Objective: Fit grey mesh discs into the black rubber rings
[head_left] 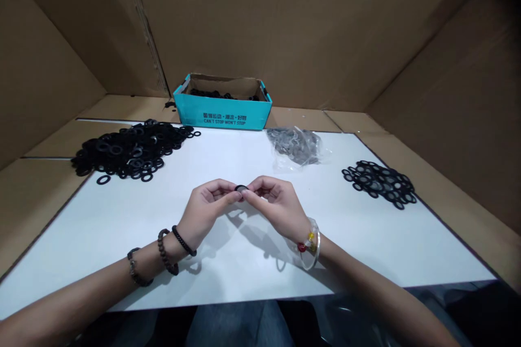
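Between my two hands, above the middle of the white board, is a black rubber ring with a grey disc in it [241, 188]. My left hand [209, 203] pinches its left side, thumb toward me. On the other side my right hand [277, 200] grips it too, the thumb pressing on the grey face. Fingertips behind the ring are partly hidden. At the left lies a big heap of black rubber rings [130, 149]. A clear bag of grey discs [295, 146] rests beyond my right hand. Farther right is a pile of black rings with grey centres [380, 181].
A turquoise box [223, 111] with black rings inside stands at the back edge of the white board [163, 282]. Tall cardboard walls [309, 27] enclose the back and both sides. One loose ring [103, 179] lies before the left heap.
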`<state>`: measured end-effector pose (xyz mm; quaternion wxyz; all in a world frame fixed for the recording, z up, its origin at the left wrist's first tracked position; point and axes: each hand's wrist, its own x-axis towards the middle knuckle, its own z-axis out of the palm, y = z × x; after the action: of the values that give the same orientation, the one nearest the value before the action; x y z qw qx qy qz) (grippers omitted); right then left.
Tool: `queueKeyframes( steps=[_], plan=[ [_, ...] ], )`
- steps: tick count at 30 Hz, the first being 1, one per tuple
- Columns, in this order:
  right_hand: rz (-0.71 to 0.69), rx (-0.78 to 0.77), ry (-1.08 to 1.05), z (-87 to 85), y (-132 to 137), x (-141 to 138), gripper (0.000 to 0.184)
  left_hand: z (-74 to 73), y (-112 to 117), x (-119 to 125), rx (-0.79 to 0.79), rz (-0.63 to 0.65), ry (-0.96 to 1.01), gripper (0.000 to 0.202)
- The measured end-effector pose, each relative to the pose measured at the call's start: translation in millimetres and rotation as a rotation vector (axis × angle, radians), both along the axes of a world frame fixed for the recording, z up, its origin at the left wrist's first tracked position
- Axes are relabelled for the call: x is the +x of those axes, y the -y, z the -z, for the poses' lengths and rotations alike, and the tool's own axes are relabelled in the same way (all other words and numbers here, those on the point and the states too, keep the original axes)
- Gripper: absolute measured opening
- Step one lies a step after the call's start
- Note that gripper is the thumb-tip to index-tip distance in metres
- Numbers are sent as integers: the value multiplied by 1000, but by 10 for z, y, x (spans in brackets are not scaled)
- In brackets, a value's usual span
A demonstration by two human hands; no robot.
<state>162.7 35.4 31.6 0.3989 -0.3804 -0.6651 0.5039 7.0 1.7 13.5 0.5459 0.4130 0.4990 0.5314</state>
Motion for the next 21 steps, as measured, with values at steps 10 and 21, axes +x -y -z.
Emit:
queueKeyframes(
  steps=[10,21],
  plan=[
    [-49,236,95,115,31,-34,15,-49,4,-47,192,53,-361,13],
    [2,513,166,152,91,-53,17,-31,4,-69,138,257,-430,10]
  ],
)
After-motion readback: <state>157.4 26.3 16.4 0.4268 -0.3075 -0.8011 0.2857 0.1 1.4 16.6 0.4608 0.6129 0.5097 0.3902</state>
